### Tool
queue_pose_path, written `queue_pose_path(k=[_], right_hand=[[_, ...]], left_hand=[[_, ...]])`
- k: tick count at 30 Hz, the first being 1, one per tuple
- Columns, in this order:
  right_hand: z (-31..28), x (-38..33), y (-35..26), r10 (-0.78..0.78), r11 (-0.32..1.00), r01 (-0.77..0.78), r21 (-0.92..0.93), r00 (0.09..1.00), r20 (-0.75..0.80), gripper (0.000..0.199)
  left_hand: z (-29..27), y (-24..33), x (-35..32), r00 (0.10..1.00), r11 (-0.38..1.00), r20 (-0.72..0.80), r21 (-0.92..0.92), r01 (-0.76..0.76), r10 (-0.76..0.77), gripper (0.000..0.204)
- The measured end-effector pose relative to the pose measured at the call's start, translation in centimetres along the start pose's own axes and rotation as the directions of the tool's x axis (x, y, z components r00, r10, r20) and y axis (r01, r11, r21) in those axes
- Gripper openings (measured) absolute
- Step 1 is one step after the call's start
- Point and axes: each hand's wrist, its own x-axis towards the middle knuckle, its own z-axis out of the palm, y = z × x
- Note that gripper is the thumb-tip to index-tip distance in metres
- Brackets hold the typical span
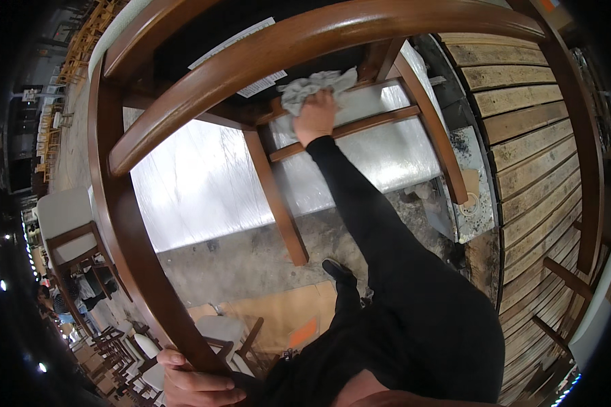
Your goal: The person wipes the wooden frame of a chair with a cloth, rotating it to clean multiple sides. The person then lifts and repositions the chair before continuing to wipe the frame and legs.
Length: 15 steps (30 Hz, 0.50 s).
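Observation:
A reddish-brown wooden chair (pixel 319 34) fills the upper view, tipped so that its dark underside (pixel 204 57) with white labels faces me. My left hand (pixel 200 383) is wrapped round the lower end of its left wooden post (pixel 142 251). Stretched forward, my right hand (pixel 317 117) presses a crumpled grey-white cloth (pixel 312 89) against the wood near the edge of the underside, above a crossbar (pixel 346 132) between two legs. The cloth and fingers hide the spot they touch.
Below the chair lies a surface wrapped in shiny clear film (pixel 197 197). Wooden slats (pixel 529 136) run along the right. Another pale-seated chair (pixel 68 230) stands at left, with several more chairs (pixel 125 353) behind. Flat cardboard (pixel 271 312) covers floor by my shoe (pixel 338 271).

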Motion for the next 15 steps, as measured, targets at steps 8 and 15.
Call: queue_pose_path(k=[8, 15], right_hand=[[0.1, -1.0, -11.8, -0.006, 0.777, 0.069, 0.626, 0.995, -0.102, 0.036], [2.2, -3.2, -5.1, -0.415, 0.893, 0.391, 0.222, 0.907, 0.074, 0.025]], left_hand=[[0.1, -0.1, -0.4, 0.999, 0.999, 0.018, -0.019, -0.036, 0.036, 0.042], [-1.0, -0.5, 1.4, 0.969, 0.998, 0.244, -0.041, 0.054, -0.043, 0.039]])
